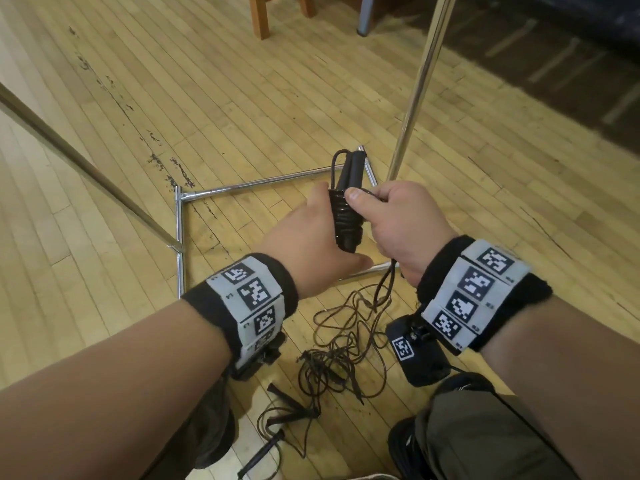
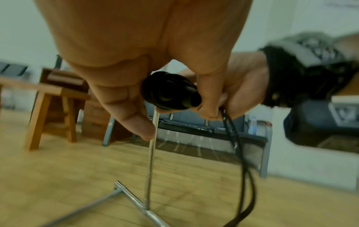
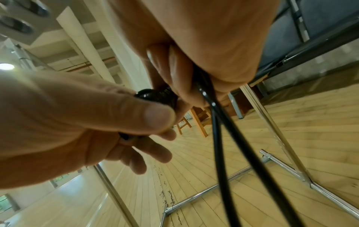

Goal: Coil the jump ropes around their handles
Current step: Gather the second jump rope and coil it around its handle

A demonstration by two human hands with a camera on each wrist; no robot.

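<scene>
While ribbed black handles [image 1: 347, 206] sit gripped — thin glossy cord [image 1: 349, 327] dangles.

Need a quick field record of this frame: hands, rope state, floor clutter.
left hand: holds the paired black handles
right hand: grips the handles, cord trailing out below the fist
coil: several turns already around the handles; rest of the cord hangs to the floor
loose cord: tangled pile on the wood floor
other rope: uncoiled, handles lying on the floor near the knees
metal frame: on the floor beyond the hands
</scene>
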